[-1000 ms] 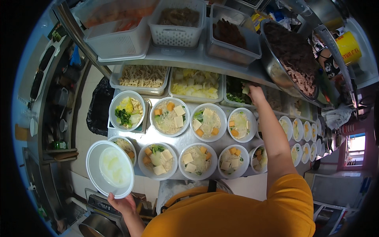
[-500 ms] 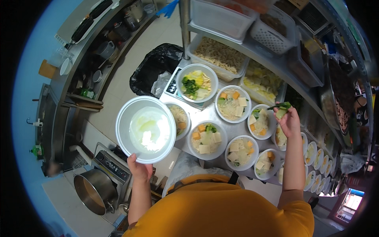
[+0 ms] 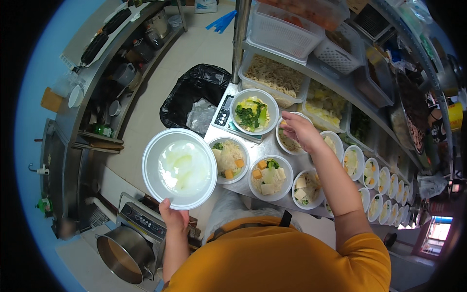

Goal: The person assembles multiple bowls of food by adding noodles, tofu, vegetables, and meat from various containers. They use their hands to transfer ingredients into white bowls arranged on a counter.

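Observation:
My left hand [image 3: 174, 217] grips the near rim of a white plastic bowl [image 3: 153, 155]; a pale green patch and bright glare show inside it. My right hand [image 3: 300, 131] is open, its fingers stretched out with nothing in them. It hovers over a filled bowl [image 3: 286, 145], partly covering it, just right of the bowl on the kitchen scale [image 3: 223, 111]. That weighed bowl [image 3: 234, 105] contains dark leafy greens [image 3: 248, 118] and yellow pieces. Close by stand bowls of noodles, tofu and orange cubes, one left [image 3: 245, 155] and one in the middle [image 3: 290, 187].
More filled bowls [image 3: 384, 182] run in rows to the right. Tubs of shredded food [image 3: 273, 77] and cabbage [image 3: 323, 104] line the table's back under a shelf of containers [image 3: 284, 30]. A black-lined bin [image 3: 180, 90] stands left of the table; a steel pot [image 3: 122, 253] sits lower left.
My right hand has come left from the right-hand bowls and let go of the leafy green it held. More greens lie in the weighed bowl. My left hand keeps its bowl.

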Tool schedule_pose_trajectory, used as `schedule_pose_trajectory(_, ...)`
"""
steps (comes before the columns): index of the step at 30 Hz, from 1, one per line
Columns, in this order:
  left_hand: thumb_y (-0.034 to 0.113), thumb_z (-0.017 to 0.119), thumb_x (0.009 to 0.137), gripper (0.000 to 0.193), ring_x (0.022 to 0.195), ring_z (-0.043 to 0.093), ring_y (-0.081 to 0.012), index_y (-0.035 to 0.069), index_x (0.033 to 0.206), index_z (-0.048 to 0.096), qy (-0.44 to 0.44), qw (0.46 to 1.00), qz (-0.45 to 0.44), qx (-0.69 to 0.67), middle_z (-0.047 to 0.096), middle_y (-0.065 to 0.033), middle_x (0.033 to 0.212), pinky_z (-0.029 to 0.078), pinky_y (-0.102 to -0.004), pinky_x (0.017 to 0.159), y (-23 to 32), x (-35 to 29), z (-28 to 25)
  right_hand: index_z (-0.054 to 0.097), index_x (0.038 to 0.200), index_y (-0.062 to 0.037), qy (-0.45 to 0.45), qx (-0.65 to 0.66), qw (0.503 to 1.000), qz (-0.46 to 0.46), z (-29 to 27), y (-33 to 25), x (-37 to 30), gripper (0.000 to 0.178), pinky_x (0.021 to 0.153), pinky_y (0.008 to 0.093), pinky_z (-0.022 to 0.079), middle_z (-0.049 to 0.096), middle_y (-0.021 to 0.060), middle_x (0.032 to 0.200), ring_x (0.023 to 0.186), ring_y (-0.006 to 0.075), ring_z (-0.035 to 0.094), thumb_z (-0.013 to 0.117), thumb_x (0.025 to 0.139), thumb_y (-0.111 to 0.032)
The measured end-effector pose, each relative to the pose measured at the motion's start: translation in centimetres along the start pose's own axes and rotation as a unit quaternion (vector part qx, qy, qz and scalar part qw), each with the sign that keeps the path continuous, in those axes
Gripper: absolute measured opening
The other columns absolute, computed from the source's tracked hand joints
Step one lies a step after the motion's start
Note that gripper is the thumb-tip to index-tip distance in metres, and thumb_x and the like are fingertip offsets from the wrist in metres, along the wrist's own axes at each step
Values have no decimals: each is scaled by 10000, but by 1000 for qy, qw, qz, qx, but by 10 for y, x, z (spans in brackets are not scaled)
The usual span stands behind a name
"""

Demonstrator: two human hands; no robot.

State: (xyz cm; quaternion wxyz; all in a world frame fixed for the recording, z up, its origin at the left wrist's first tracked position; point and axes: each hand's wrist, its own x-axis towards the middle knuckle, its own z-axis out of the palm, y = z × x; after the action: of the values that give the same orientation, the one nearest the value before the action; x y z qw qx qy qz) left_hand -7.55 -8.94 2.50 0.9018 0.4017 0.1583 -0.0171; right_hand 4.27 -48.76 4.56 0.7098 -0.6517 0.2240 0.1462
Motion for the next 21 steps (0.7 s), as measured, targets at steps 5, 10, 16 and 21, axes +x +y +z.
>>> schedule_pose_trajectory(5, 362, 528, 759, 738, 1263, 416, -298, 16, 1382, 335, 16, 1000, -3, -2, 417, -140, 1379, 320, -427, 1067, 4, 7, -6, 617, 1105, -31, 157, -65, 973, -154, -71, 47, -17, 221, 760, 216, 461, 626, 6, 910, 826, 73, 567, 498, 932, -98)
schedule_pose_trajectory(10, 369, 519, 778, 725, 1270, 411, -297, 22, 1384, 325, 21, 1000, -5, -9, 418, -141, 1375, 318, -437, 1071, -3, 12, -9, 637, 1030, -35, 438, -268, 826, -232, -230, 71, -25, 186, 731, 233, 460, 641, 9, 871, 776, 98, 573, 501, 905, -60)
schedule_pose_trajectory(16, 350, 512, 827, 672, 1269, 426, -315, 37, 1386, 312, 25, 999, 0, -21, 414, -153, 1387, 371, -493, 1044, -11, 2, 3, 671, 1001, -57, 466, -423, 775, -53, -400, 102, -15, 241, 773, 373, 502, 680, 147, 926, 856, 296, 646, 597, 800, -170)
schedule_pose_trajectory(21, 355, 520, 829, 676, 1236, 466, -327, 37, 1387, 308, 53, 998, -9, -14, 421, -159, 1379, 435, -485, 1000, -32, -10, 17, 684, 996, -44, 300, -493, 780, 242, -488, 116, 15, 343, 791, 397, 502, 683, 176, 926, 887, 310, 650, 626, 798, -317)
